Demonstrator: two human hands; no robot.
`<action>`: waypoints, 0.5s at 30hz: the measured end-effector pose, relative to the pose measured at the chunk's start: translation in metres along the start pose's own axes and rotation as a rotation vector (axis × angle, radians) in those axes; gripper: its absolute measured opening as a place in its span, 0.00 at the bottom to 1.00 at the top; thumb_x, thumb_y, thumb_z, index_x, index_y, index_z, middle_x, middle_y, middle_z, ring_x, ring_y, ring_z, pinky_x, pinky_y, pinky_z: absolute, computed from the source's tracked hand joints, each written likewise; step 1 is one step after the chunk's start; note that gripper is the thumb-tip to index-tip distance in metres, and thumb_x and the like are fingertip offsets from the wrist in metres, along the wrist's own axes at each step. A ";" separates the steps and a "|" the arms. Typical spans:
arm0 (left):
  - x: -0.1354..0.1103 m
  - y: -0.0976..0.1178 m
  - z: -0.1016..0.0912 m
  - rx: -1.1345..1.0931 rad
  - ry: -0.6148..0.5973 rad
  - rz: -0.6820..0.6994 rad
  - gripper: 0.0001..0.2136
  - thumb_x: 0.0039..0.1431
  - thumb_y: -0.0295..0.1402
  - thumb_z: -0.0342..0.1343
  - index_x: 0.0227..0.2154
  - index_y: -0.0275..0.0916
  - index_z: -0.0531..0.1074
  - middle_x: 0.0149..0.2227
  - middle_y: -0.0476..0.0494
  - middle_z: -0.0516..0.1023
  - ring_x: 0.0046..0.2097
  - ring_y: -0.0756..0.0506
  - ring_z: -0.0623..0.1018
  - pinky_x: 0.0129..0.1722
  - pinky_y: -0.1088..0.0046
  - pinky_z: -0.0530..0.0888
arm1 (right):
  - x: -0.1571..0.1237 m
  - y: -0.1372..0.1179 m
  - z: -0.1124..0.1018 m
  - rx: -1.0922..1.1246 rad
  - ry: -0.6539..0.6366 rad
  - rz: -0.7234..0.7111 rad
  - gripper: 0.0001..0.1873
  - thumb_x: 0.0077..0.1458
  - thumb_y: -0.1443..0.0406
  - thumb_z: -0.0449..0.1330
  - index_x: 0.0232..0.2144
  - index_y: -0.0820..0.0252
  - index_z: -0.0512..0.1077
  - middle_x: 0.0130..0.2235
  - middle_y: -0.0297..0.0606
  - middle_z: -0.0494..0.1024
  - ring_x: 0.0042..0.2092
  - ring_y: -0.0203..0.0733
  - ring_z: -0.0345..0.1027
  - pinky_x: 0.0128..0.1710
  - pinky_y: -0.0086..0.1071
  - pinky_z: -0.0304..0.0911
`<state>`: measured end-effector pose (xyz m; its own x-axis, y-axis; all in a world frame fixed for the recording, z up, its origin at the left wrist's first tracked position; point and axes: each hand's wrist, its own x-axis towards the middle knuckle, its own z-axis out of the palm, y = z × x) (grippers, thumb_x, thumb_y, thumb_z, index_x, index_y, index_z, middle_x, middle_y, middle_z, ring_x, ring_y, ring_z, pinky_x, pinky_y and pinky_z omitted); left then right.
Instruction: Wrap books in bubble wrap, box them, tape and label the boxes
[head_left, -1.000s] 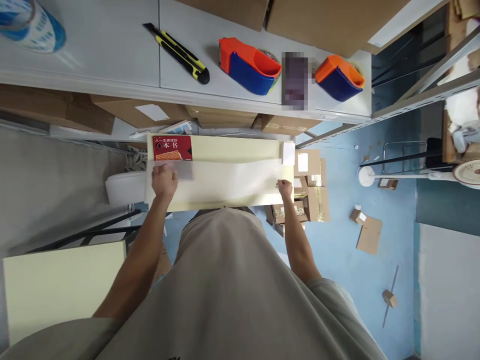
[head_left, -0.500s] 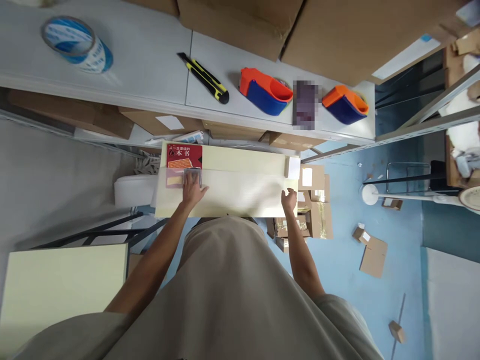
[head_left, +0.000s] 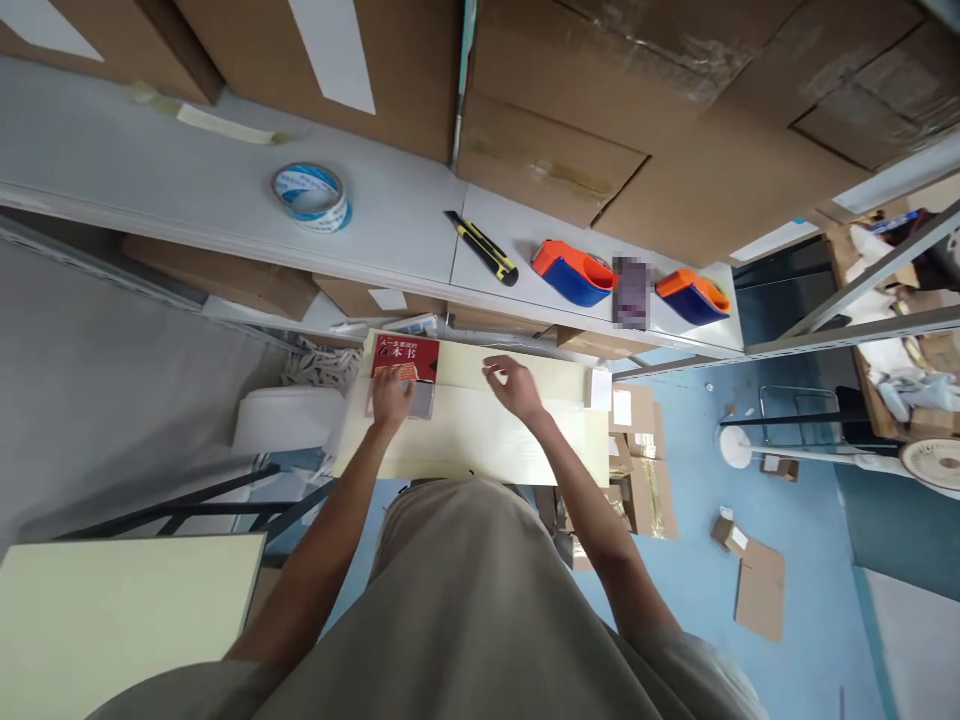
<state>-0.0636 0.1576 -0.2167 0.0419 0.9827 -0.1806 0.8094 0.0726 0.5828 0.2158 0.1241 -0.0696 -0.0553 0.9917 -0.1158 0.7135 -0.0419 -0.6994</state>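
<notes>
A red book [head_left: 424, 352] with white Chinese lettering lies at the left end of the pale yellow table [head_left: 480, 362]. A clear film [head_left: 491, 440] spreads over the book's lower part and along the tabletop. My left hand [head_left: 391, 397] rests on the book's lower left with its fingers laid out. Beside it a grey rectangle [head_left: 421, 400] shows at the book's lower right; whether it is print or a separate piece I cannot tell. Over the middle of the table, my right hand [head_left: 516, 390] has loosely bent fingers, apart from the thumb, and holds nothing visible.
A white block or stack [head_left: 598, 389] sits at the table's right end. On the grey shelf [head_left: 405, 240] beyond are a tape roll [head_left: 311, 197], a box cutter [head_left: 481, 248] and two orange-blue tape dispensers [head_left: 574, 272]. Cardboard boxes [head_left: 547, 150] line its back; more boxes [head_left: 649, 480] stand right.
My right hand has moved left from the table's right end to its middle. My left hand has shifted left across the book, uncovering the grey rectangle. The camera view has tilted.
</notes>
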 end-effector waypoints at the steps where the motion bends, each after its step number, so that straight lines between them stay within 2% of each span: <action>1: 0.011 -0.010 -0.010 0.004 0.005 -0.047 0.24 0.65 0.34 0.55 0.63 0.37 0.71 0.68 0.27 0.72 0.72 0.31 0.68 0.73 0.49 0.63 | 0.005 -0.006 0.022 -0.009 -0.113 -0.020 0.18 0.72 0.58 0.56 0.57 0.52 0.79 0.59 0.41 0.83 0.55 0.51 0.81 0.58 0.43 0.76; 3: 0.029 -0.026 -0.024 0.018 -0.008 -0.111 0.25 0.63 0.33 0.57 0.62 0.36 0.70 0.65 0.25 0.74 0.71 0.31 0.70 0.72 0.51 0.64 | 0.010 -0.016 0.072 -0.071 -0.330 -0.083 0.19 0.71 0.62 0.58 0.60 0.54 0.78 0.66 0.41 0.78 0.63 0.52 0.77 0.65 0.45 0.72; 5: 0.044 -0.035 -0.031 0.026 -0.053 -0.158 0.24 0.62 0.32 0.60 0.61 0.33 0.71 0.63 0.21 0.76 0.68 0.29 0.73 0.69 0.51 0.66 | 0.012 -0.025 0.120 -0.177 -0.530 -0.119 0.22 0.69 0.66 0.60 0.63 0.58 0.76 0.73 0.44 0.70 0.69 0.54 0.71 0.69 0.46 0.68; 8: 0.062 -0.039 -0.030 0.024 -0.145 -0.237 0.24 0.61 0.33 0.64 0.58 0.30 0.70 0.60 0.15 0.77 0.63 0.27 0.77 0.63 0.52 0.72 | 0.009 -0.034 0.170 -0.367 -0.703 -0.082 0.27 0.66 0.68 0.63 0.66 0.57 0.74 0.75 0.45 0.65 0.70 0.55 0.70 0.68 0.47 0.70; 10: 0.073 -0.039 -0.026 0.012 -0.178 -0.307 0.27 0.59 0.35 0.68 0.57 0.29 0.69 0.61 0.13 0.76 0.63 0.26 0.78 0.60 0.53 0.73 | 0.005 -0.035 0.186 -0.438 -0.730 -0.039 0.28 0.65 0.69 0.62 0.66 0.56 0.74 0.74 0.46 0.67 0.67 0.56 0.72 0.64 0.47 0.74; 13: 0.090 -0.042 -0.021 -0.086 -0.142 -0.419 0.30 0.50 0.36 0.74 0.52 0.30 0.70 0.61 0.10 0.74 0.64 0.21 0.76 0.59 0.51 0.73 | 0.000 -0.033 0.193 -0.466 -0.726 -0.011 0.26 0.66 0.69 0.60 0.65 0.57 0.73 0.74 0.47 0.67 0.65 0.54 0.74 0.60 0.46 0.77; 15: 0.100 -0.048 -0.022 -0.174 -0.137 -0.411 0.26 0.48 0.39 0.74 0.46 0.32 0.72 0.56 0.12 0.78 0.61 0.20 0.77 0.55 0.49 0.75 | -0.003 -0.031 0.195 -0.475 -0.726 -0.005 0.25 0.67 0.70 0.58 0.64 0.59 0.73 0.73 0.47 0.67 0.65 0.53 0.74 0.58 0.43 0.78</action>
<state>-0.1111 0.2557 -0.2456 -0.1754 0.8355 -0.5207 0.6649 0.4906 0.5632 0.0580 0.0992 -0.1849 -0.3758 0.6623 -0.6481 0.9192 0.1777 -0.3515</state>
